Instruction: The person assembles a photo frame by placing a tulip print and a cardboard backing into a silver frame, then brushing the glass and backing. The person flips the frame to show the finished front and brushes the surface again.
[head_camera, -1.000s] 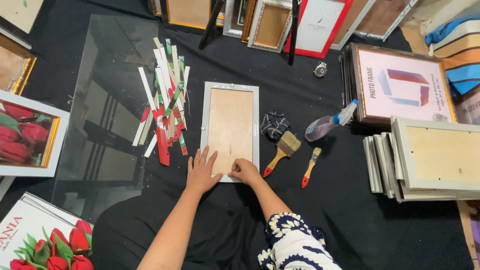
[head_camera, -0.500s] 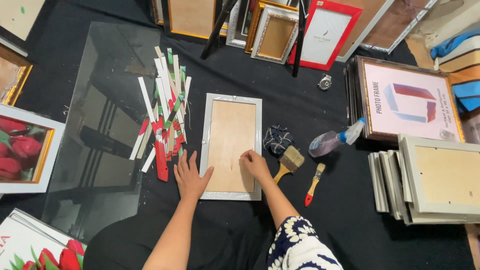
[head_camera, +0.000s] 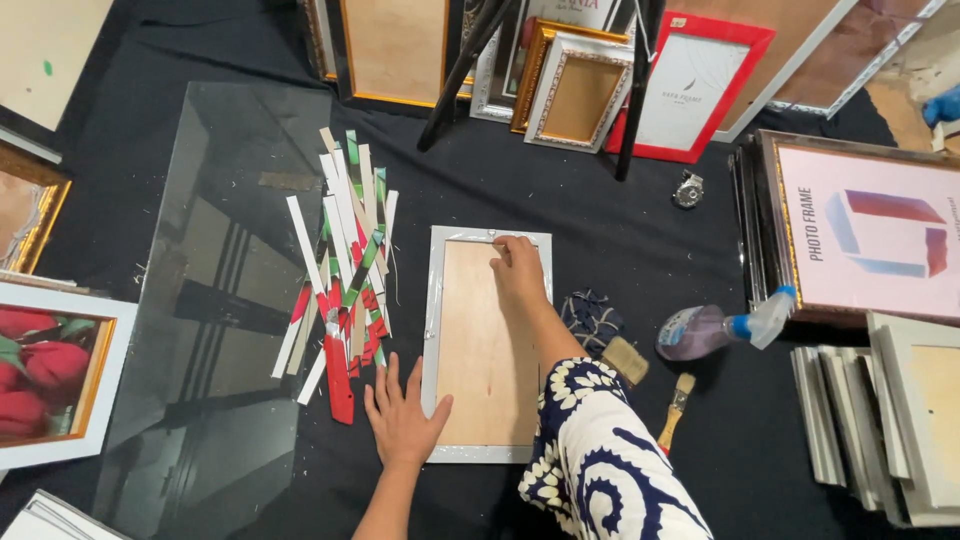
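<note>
A silver picture frame (head_camera: 437, 300) lies face down on the black cloth, its brown backing board (head_camera: 487, 360) showing. My left hand (head_camera: 402, 415) rests flat with spread fingers at the frame's lower left corner, thumb on the board. My right hand (head_camera: 518, 272) reaches across to the frame's top edge, fingertips pressing near the top right of the board. It holds nothing that I can see. A patterned blue and white sleeve (head_camera: 600, 450) covers my right arm.
A pile of paper strips (head_camera: 345, 275) lies left of the frame, beside a glass sheet (head_camera: 215, 290). To the right are a dark cloth (head_camera: 590, 318), two brushes (head_camera: 676, 405), a spray bottle (head_camera: 715, 325), stacked frames (head_camera: 880, 420), and more frames along the back (head_camera: 690, 85).
My right hand has slid from the lower part of the board up to the frame's top edge. My left hand stays at the lower left corner. The view has shifted slightly.
</note>
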